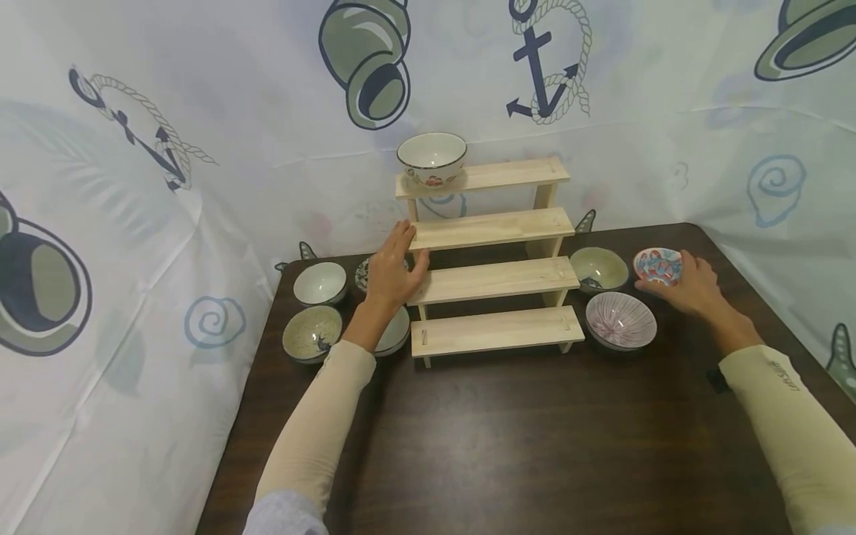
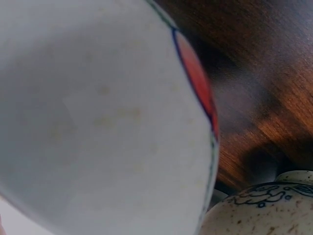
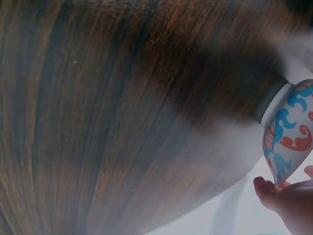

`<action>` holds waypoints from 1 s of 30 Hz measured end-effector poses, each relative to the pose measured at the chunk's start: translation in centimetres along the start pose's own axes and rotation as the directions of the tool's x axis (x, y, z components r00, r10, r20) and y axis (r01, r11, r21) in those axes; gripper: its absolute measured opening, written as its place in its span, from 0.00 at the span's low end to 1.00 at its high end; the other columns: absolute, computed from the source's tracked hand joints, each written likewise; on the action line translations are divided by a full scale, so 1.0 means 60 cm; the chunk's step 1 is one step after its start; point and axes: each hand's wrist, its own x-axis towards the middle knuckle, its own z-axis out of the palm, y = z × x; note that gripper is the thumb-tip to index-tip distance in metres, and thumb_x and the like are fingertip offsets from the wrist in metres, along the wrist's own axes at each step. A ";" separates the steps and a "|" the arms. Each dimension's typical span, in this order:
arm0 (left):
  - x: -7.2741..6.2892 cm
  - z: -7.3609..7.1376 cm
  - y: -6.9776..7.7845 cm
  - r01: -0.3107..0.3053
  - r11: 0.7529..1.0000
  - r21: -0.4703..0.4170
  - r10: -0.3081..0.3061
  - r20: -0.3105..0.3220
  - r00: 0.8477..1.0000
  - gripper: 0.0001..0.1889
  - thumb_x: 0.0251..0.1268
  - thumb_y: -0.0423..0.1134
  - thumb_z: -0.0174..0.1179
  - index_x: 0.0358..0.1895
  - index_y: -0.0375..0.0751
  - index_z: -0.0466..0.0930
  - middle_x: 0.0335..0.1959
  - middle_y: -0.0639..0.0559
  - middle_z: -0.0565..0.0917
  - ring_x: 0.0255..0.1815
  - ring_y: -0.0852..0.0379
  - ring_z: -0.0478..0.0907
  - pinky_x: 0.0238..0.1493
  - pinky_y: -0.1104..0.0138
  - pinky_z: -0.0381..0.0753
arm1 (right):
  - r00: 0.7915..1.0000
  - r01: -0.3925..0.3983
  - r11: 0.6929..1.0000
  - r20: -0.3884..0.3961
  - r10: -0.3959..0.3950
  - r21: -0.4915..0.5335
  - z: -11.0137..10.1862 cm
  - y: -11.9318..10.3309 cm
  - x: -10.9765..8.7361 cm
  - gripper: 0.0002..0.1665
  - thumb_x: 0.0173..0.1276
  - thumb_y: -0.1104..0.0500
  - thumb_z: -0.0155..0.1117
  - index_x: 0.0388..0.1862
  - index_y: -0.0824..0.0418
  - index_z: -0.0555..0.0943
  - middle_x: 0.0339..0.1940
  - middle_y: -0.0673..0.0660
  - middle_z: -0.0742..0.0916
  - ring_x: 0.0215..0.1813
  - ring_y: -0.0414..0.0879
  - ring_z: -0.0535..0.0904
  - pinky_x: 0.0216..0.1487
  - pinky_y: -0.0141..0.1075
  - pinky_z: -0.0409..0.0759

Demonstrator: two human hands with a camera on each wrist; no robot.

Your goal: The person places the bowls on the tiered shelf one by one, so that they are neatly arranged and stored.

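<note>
The left hand, fingers extended and thumb spread, holds nothing and rests against the left side of a four-tier wooden stand. The right hand pinches the rim of a red-and-blue patterned bowl on the dark table, right of a greenish-beige bowl

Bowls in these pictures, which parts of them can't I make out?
Head view: most of the dark-patterned bowl, behind the left hand.
Head view: the left part of the pale bowl, behind the left arm.
Right wrist view: the rest of the blue-and-red bowl, cut off by the right edge.
Left wrist view: the rest of the large white bowl, cut off by the frame edges.
</note>
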 end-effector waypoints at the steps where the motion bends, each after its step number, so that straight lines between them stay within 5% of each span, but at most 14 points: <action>1: 0.000 0.000 0.001 0.000 1.000 -0.004 0.000 0.000 1.000 0.30 0.72 0.50 0.53 0.68 0.32 0.77 0.72 0.37 0.77 0.75 0.41 0.73 0.64 0.45 0.81 | 1.000 -0.001 1.000 0.000 0.001 0.004 0.001 0.001 0.000 0.69 0.67 0.33 0.65 0.80 0.79 0.41 0.73 0.90 0.53 0.71 0.88 0.52 0.67 0.78 0.58; 14: -0.004 0.006 0.004 -0.025 1.000 -0.007 0.025 -0.016 1.000 0.28 0.73 0.48 0.56 0.67 0.32 0.78 0.71 0.37 0.78 0.74 0.40 0.74 0.64 0.46 0.82 | 0.999 -0.033 0.998 -0.019 0.034 0.057 0.007 0.007 -0.008 0.66 0.64 0.40 0.68 0.78 0.81 0.44 0.71 0.91 0.51 0.71 0.85 0.47 0.64 0.76 0.59; 30: -0.004 0.003 0.004 -0.025 1.000 -0.009 0.024 -0.046 0.999 0.27 0.72 0.47 0.57 0.66 0.32 0.78 0.70 0.37 0.79 0.72 0.40 0.76 0.60 0.45 0.83 | 0.982 0.096 0.995 -0.166 -0.089 0.030 0.005 0.020 -0.018 0.59 0.58 0.46 0.73 0.72 0.84 0.57 0.65 0.91 0.58 0.67 0.83 0.51 0.57 0.71 0.61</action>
